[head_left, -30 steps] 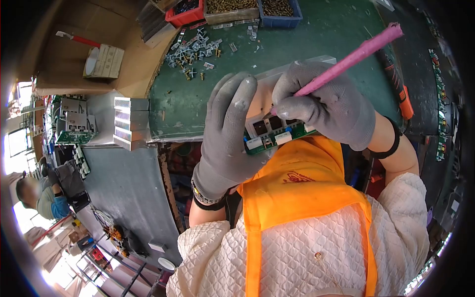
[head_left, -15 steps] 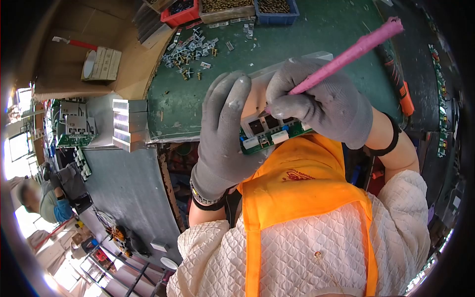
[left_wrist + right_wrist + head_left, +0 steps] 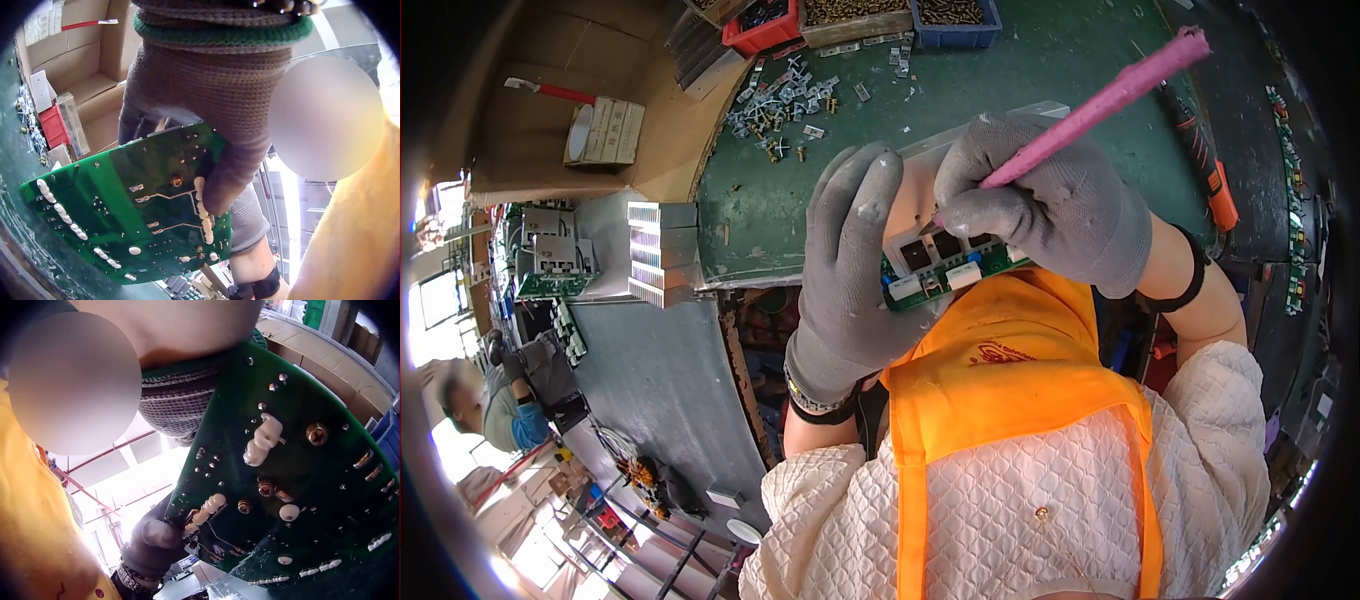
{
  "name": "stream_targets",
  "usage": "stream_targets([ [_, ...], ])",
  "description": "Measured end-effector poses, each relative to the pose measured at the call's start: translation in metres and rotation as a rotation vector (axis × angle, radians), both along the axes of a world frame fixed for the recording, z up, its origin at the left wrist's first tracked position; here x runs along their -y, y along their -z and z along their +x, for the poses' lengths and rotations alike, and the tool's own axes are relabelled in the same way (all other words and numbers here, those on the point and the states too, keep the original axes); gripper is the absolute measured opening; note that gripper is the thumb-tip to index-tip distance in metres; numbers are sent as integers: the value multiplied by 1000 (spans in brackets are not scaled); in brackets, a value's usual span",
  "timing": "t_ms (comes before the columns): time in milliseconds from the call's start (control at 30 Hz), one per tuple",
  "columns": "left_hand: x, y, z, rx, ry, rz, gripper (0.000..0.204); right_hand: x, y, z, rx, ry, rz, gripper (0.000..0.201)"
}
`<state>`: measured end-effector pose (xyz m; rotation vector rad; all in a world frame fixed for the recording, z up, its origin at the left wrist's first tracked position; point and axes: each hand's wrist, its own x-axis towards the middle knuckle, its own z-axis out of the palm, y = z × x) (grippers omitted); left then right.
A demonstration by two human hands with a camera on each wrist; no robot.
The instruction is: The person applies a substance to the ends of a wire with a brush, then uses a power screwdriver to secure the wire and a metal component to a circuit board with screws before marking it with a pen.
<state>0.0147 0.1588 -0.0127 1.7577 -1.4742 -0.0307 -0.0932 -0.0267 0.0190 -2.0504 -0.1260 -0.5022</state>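
A green circuit board [image 3: 930, 288] with white blocks and black components is held in front of the orange apron. My gloved left hand [image 3: 848, 265] grips its left side; in the left wrist view the thumb [image 3: 228, 187] presses the underside [image 3: 100, 212], which shows white blobs and solder joints. My gloved right hand [image 3: 1050, 210] pinches a long rod wrapped in pink [image 3: 1105, 105]. The rod slants up to the right, and its lower end points down at the row of black components [image 3: 930, 250]. The fingers partly hide that end. In the right wrist view, the underside [image 3: 300, 481] fills much of the picture.
Loose metal clips and screws [image 3: 785, 105] lie on the green tabletop [image 3: 760, 210]. Red [image 3: 762, 28] and blue bins [image 3: 956, 28] stand at the back. Finned heatsinks [image 3: 662, 250] sit at left, beside a cardboard box [image 3: 550, 60]. An orange-handled tool [image 3: 1222, 200] lies right.
The board and both hands have shifted slightly left in the view, along with the surroundings. The pink rod's top end sits a little higher. Both holds stay the same.
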Motion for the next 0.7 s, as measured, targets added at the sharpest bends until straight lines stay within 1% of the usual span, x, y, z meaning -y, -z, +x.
stream_targets([
  [100, 1, 0, 1, 8, 10, -15, 99, 0, 0, 0, -9, 5, 24, 20],
  [167, 1, 0, 0, 13, 2, -10, 99, 0, 0, 0, 7, 38, -68, 22],
  [200, 1, 0, 0, 18, -5, -4, 98, 0, 0, 0, 7, 38, -68, 22],
  [300, 1, 1, 1, 40, 6, 2, 98, 1, -1, 0, 37, 5, -18, 20],
  [333, 0, 1, 0, 42, 7, 0, 98, 3, -7, -3, -16, -19, 35, 18],
  [367, -1, 0, -3, -18, -20, 10, 99, 5, -12, -6, -66, -43, 85, 17],
  [400, -2, 0, -5, -77, -50, 16, 100, 12, -13, -7, 41, -15, 100, 17],
  [433, -3, 0, -6, -72, -57, 10, 100, 20, -13, -8, 147, 7, 118, 16],
  [500, -9, 2, -9, -208, 48, -3, 93, 42, -17, -10, 132, 218, 28, 11],
  [533, -10, 7, -11, -204, 40, -4, 93, 60, -8, -9, 78, 304, -140, 11],
  [567, -11, 14, -13, -191, 53, -10, 92, 85, 6, -8, 26, 394, -309, 15],
  [600, -10, 21, -16, -177, 69, -18, 91, 117, 31, -8, -29, 432, -388, 22],
  [633, -9, 27, -20, -147, 51, 25, 92, 146, 58, -13, -83, 473, -470, 31],
  [667, -8, 38, -20, -141, 50, 17, 92, 165, 76, -23, -75, 473, -476, 31],
  [700, -4, 52, -18, -83, 41, -5, 92, 181, 91, -31, -219, 593, -438, 40],
])
